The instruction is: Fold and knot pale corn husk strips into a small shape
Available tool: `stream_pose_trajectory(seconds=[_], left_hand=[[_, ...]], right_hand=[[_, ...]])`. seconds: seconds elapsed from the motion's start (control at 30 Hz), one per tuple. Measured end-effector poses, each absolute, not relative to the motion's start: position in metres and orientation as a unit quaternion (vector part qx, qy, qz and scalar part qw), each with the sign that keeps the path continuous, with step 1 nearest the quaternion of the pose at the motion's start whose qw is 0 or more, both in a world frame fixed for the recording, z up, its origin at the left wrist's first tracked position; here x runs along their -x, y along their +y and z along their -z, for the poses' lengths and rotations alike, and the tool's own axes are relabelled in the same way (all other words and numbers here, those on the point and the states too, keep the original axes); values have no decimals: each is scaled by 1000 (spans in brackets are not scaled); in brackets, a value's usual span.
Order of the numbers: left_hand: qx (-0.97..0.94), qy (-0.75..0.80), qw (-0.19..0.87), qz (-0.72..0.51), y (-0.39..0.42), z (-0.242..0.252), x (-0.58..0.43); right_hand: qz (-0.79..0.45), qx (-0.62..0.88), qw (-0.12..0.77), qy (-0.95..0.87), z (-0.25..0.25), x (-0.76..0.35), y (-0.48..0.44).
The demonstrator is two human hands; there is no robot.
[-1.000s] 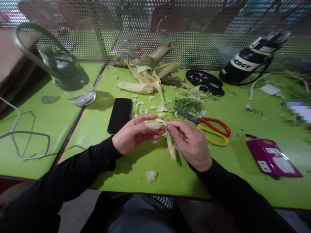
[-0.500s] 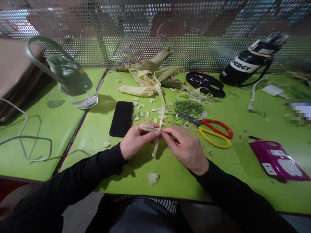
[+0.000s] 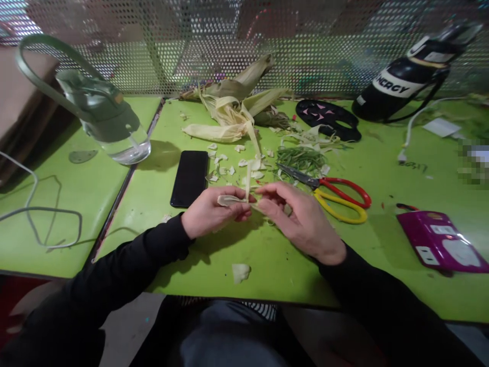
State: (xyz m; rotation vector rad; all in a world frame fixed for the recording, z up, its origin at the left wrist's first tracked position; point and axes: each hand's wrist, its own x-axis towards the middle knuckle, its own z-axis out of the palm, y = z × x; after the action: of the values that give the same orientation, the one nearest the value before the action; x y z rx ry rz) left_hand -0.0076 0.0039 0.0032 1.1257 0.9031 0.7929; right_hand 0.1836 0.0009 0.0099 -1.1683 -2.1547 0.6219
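**Both hands pinch a husk strip at mid-frame**

The green table (image 3: 267, 265) fills most of the frame below a perforated screen (image 3: 305, 51); a clear jug with a green lid (image 3: 103, 122) stands at upper left; a pile of corn husks (image 3: 233, 109) lies at upper centre against the screen; a black shoe (image 3: 405, 84) rests at upper right; a purple power strip (image 3: 439, 244) sits at the right edge; a black phone (image 3: 190, 177) lies left of centre; scissors (image 3: 328, 196) lie right of centre, blades pointing to the upper left.

The left hand (image 3: 212, 211) and right hand (image 3: 301, 219) meet at centre, both clamped on a pale husk strip (image 3: 231, 200); its long axis runs left to right across the left fingers, and a narrow end stands up from the pinch, pointing toward the top of the frame; a small husk scrap (image 3: 240, 271) lies below the hands.
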Motion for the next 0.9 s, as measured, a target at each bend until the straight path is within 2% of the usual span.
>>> stream_pose_trajectory(seconds=[0.1, 0.2, 0.67, 0.83, 0.9], left_hand=[[-517, 410, 685, -309, 1, -5, 7], [-532, 418, 673, -301, -2, -4, 6], [-569, 381, 671, -285, -9, -1, 6], [-556, 392, 658, -324, -5, 1, 6], [-533, 387, 669, -345, -3, 3, 5]], right_hand=[[-308, 441, 313, -783, -9, -184, 3], [-337, 440, 365, -748, -4, -182, 3], [-294, 490, 386, -724, -1, -179, -2], [-343, 497, 353, -715, 1, -183, 5], [-304, 499, 373, -720, 0, -184, 6]])
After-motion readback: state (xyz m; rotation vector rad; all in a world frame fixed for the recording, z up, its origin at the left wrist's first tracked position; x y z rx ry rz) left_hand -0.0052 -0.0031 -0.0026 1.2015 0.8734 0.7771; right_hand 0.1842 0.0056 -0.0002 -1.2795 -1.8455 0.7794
